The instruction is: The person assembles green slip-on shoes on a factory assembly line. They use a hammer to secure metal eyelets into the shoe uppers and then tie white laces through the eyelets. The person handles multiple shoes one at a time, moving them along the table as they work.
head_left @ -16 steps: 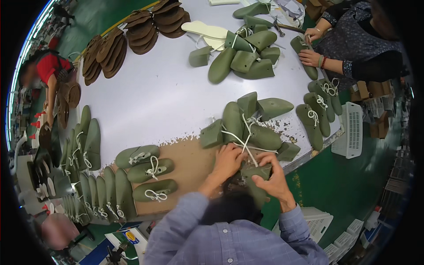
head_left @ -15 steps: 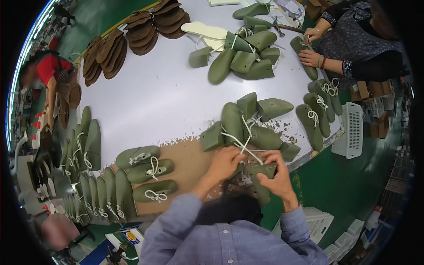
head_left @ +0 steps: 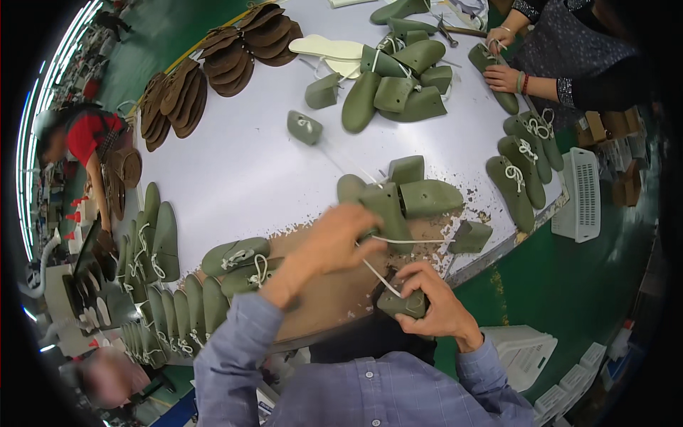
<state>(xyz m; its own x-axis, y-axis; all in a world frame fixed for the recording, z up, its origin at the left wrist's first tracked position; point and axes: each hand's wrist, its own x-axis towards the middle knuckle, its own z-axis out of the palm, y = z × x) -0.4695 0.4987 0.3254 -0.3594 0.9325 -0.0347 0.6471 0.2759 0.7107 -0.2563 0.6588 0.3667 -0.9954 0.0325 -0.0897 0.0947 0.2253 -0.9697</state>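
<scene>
My right hand (head_left: 435, 304) grips a short green shoe last block (head_left: 405, 302) at the table's near edge, thumb and fingers around it. A white cord (head_left: 381, 276) runs from this block up to my left hand (head_left: 340, 238). The left hand is smeared by motion; its thumb and fingers close around the cord, beside a green shoe last (head_left: 388, 213). A second stretch of cord leads right from the left fingertips to another heel block (head_left: 472, 237). Farther off, a blurred heel block (head_left: 304, 128) trails a cord back to the pile of green lasts (head_left: 430, 197).
Corded lasts stand in rows at left (head_left: 192, 306) and right (head_left: 511, 192). Brown sole-shaped pieces (head_left: 228, 64) and a second last pile (head_left: 363, 99) lie beyond, with a hammer (head_left: 448, 34). A co-worker's hands (head_left: 504, 77) hold a last. White crates (head_left: 578, 196) stand below the table's right edge.
My left hand has moved left and up. The right hand has lowered with its block. A corded heel block now appears on the middle of the table, and the lasts in the near pile have shifted.
</scene>
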